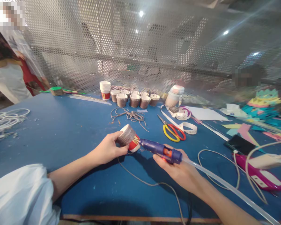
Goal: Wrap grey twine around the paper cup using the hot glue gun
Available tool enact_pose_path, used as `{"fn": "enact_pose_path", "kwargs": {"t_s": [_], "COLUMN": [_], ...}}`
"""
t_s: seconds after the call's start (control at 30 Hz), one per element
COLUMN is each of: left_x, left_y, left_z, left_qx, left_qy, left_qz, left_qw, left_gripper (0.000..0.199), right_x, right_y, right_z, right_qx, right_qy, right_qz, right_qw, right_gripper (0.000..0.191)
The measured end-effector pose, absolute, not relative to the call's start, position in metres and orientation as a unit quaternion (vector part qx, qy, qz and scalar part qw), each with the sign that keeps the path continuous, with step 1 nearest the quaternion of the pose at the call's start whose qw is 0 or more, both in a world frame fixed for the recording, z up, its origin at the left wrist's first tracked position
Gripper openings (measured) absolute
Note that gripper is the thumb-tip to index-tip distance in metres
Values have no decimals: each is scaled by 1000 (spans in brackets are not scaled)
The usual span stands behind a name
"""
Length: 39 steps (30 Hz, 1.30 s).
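Note:
My left hand [112, 147] grips a paper cup [128, 137] tilted on its side, its rim half wound with grey cord and its red base bare. In my right hand [178, 168] is a blue hot glue gun [160, 149], its nozzle at the red part of the cup. A long clear glue stick [227, 187] runs out of its back end. Loose grey cord [152, 184] trails from under the cup toward the table's front edge. My right fingers are partly hidden behind the gun.
Several cord-wrapped cups [135, 100] and a cup stack [105, 90] stand at the back. Red-and-yellow scissors [172, 129], white ribbon [189, 128] and a tangle of cord [132, 115] lie nearer. A magenta power strip [259, 176] sits right, white cable coils [8, 118] left. A person [11, 72] stands at far left.

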<state>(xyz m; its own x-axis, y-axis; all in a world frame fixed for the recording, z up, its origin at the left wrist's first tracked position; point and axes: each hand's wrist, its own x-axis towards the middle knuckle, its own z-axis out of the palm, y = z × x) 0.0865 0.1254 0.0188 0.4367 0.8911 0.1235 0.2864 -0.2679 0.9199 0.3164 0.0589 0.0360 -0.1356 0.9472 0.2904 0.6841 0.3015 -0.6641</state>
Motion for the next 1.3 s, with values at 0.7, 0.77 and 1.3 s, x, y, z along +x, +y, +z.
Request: {"fn": "enact_pose_path", "kwargs": {"t_s": [0.7,0.77,1.3], "left_x": [83,83,81], "left_y": [126,126,127], "left_z": [14,14,12], "left_qx": [749,752,765], "left_qy": [391,391,375], "left_qz": [337,338,334], "left_qw": [416,410,404], "left_gripper": [25,25,21], "right_x": [319,321,323], "right_y": [56,58,59], "right_z": [43,43,44], "right_qx": [-566,-575,-575], "right_qy": [-738,-734,-730], "right_qz": [209,198,222], "right_qw": [302,303,297], "right_gripper": [28,30,34]}}
